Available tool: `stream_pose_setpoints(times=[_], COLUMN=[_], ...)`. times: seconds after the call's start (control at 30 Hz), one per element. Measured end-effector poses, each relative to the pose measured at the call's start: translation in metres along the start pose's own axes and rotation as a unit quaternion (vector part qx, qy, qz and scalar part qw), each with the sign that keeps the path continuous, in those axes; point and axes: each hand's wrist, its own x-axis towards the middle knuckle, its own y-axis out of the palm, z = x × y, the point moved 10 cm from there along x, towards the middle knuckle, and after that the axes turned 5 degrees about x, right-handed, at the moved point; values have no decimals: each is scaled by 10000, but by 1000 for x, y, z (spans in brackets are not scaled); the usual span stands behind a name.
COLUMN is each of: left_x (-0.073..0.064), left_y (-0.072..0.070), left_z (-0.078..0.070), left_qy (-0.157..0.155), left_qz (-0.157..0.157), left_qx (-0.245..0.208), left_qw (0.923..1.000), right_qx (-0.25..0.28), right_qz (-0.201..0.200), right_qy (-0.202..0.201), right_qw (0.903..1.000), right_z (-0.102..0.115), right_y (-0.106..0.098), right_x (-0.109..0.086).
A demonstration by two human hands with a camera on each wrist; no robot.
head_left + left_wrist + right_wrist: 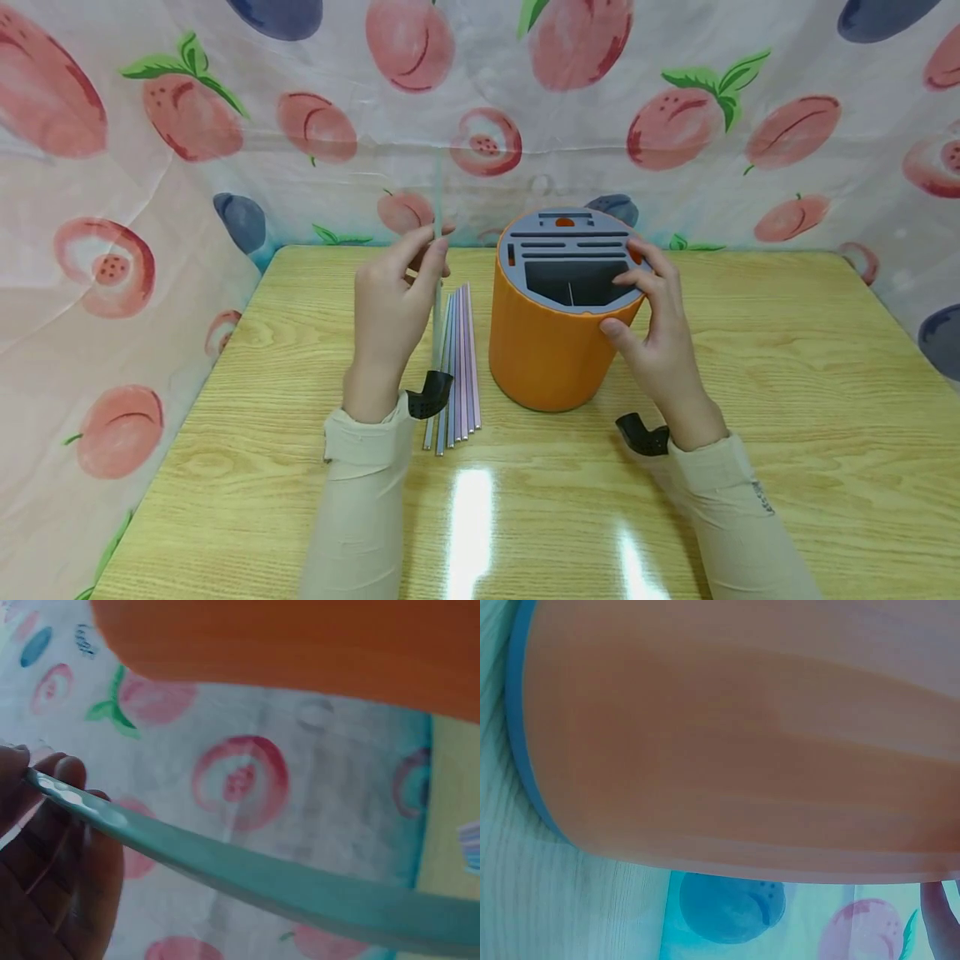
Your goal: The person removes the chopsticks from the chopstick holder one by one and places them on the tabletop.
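Note:
A pale green chopstick (438, 187) stands nearly upright in my left hand (392, 292), which pinches it between thumb and fingers. In the left wrist view the dimpled end of the chopstick (262, 876) is at the fingertips. My right hand (663, 337) grips the right rim of an orange round knife block (551, 358), its thumb outside and fingers over the grey slotted top (551, 256). That top has narrow slots and a larger divided opening. Several pastel chopsticks (467, 367) lie side by side on the table, left of the block.
The wood-grain table (795, 375) reaches back to a fruit-print cloth (570, 125), which also hangs along the left side. Black wrist mounts (432, 395) sit at both cuffs. Light glares off the table's front.

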Motion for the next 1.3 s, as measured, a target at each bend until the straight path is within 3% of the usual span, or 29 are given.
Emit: stream_pose_setpoints(times=[0.17,0.37,0.6,0.77,0.93,1.3], left_x=[-3,-9,-20,-31,-44,-65], left_y=[14,21,28,39,50,68], left_z=[30,59,87,107,124,147], left_qy=[-436,-1155,-1884,-2314,-2688,-3001], left_qz=[379,809,1155,1644,2147,2811], left_qx=[758,1142,1233,1448,1338,1242], left_qw=[9954,9834,9675,9479,9294,9030], right_qx=[-5,8,-24,-32,-36,-38], right_qz=[0,-16,-21,-8,-14,-2], right_qy=[17,-27,-6,-27,-66,61], right_qw=[10000,10000,10000,10000,10000,10000], right_z=[0,1,1,1,2,2], right_y=[0,0,-1,0,0,0], right_x=[0,0,0,0,0,-2])
